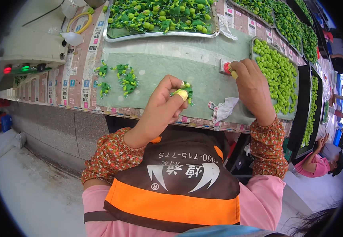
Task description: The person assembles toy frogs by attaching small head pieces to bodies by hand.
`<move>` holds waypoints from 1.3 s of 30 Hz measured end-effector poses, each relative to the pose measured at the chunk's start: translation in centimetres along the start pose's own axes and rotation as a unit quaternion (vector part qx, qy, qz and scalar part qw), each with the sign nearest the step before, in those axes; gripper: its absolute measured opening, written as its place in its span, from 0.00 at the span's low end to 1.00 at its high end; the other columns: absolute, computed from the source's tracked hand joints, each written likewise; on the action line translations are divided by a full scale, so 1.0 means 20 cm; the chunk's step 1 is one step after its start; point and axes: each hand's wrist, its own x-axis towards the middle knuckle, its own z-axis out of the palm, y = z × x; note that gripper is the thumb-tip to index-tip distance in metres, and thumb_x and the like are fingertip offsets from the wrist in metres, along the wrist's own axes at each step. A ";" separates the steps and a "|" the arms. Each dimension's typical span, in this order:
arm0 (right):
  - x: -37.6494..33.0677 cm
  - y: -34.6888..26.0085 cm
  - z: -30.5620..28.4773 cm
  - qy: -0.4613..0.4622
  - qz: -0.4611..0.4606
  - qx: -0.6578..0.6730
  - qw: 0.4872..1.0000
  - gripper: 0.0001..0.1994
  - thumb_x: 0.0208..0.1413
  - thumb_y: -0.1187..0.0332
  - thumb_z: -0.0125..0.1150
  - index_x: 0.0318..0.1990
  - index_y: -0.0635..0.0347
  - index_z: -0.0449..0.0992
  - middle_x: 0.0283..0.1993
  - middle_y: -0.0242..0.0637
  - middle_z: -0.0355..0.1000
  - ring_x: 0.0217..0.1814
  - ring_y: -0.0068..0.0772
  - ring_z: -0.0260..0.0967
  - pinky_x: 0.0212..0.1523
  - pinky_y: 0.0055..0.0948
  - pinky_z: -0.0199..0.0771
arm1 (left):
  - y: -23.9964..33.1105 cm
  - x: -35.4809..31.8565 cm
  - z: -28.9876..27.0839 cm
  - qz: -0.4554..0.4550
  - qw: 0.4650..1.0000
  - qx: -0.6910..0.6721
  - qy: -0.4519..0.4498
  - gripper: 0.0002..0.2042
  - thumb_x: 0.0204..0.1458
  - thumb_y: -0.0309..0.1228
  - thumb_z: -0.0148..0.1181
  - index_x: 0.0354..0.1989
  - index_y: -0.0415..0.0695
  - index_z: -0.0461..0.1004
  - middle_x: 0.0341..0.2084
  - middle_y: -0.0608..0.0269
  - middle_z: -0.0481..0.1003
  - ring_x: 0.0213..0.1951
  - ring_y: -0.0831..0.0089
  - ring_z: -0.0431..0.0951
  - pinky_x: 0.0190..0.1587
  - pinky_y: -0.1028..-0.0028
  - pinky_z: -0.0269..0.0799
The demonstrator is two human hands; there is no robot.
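My left hand [159, 102] pinches a small green toy frog [190, 93] between thumb and fingers, above the front of the green cloth [151, 67]. A yellow cover wraps the left thumb tip. My right hand [252, 85] is closed, palm down, at a small pale block with a red round part [227, 68]. Something yellowish shows at its fingertips; whether that is a finger cover or a held piece I cannot tell. Several green toy frogs [129, 82] lie on the cloth to the left of my left hand.
At the back stands a metal tray [163, 34] heaped with green frogs. A tray of round green pieces [276, 75] is right of my right hand. Crumpled white tissue [223, 110] lies near the front edge. A yellow ring [69, 24] and white bottle [72, 38] stand back left. Another person [317, 162] sits far right.
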 end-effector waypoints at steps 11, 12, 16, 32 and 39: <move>-0.13 -0.36 0.03 0.069 0.001 0.334 0.940 0.16 0.52 0.83 0.64 0.49 0.64 0.74 0.40 0.47 0.74 0.39 0.53 0.73 0.40 0.43 0.74 | -0.09 0.02 0.03 0.022 0.996 0.081 0.014 0.05 0.69 0.29 0.48 0.48 0.49 0.61 0.27 0.72 0.67 0.23 0.88 0.58 0.22 0.83 0.52; -0.13 -0.37 0.03 0.070 -0.010 0.326 0.943 0.17 0.50 0.85 0.63 0.49 0.65 0.74 0.40 0.47 0.74 0.40 0.53 0.73 0.39 0.43 0.74 | -0.10 0.02 0.03 0.022 0.996 0.082 0.014 0.05 0.69 0.29 0.48 0.48 0.49 0.61 0.27 0.72 0.67 0.23 0.88 0.58 0.22 0.83 0.52; -0.14 -0.39 0.05 0.074 -0.021 0.320 0.944 0.17 0.48 0.85 0.63 0.48 0.64 0.74 0.39 0.46 0.73 0.40 0.52 0.72 0.39 0.43 0.73 | -0.10 0.00 0.05 0.046 0.990 0.134 0.010 0.05 0.68 0.27 0.48 0.48 0.48 0.60 0.28 0.72 0.66 0.24 0.88 0.59 0.23 0.83 0.53; -0.24 -0.42 0.13 0.043 0.093 0.457 0.884 0.12 0.57 0.80 0.63 0.49 0.66 0.73 0.37 0.42 0.74 0.39 0.35 0.75 0.37 0.33 0.75 | -0.11 -0.09 0.09 0.189 0.917 0.350 0.037 0.11 0.63 0.24 0.53 0.50 0.41 0.61 0.32 0.45 0.74 0.34 0.42 0.78 0.36 0.55 0.71; -0.26 -0.43 0.15 -0.017 0.227 0.688 0.689 0.12 0.65 0.75 0.61 0.53 0.67 0.72 0.43 0.34 0.76 0.40 0.18 0.73 0.41 0.25 0.76 | -0.09 -0.10 0.05 0.294 0.831 0.472 0.021 0.16 0.60 0.22 0.56 0.56 0.41 0.63 0.37 0.46 0.74 0.39 0.46 0.79 0.41 0.60 0.73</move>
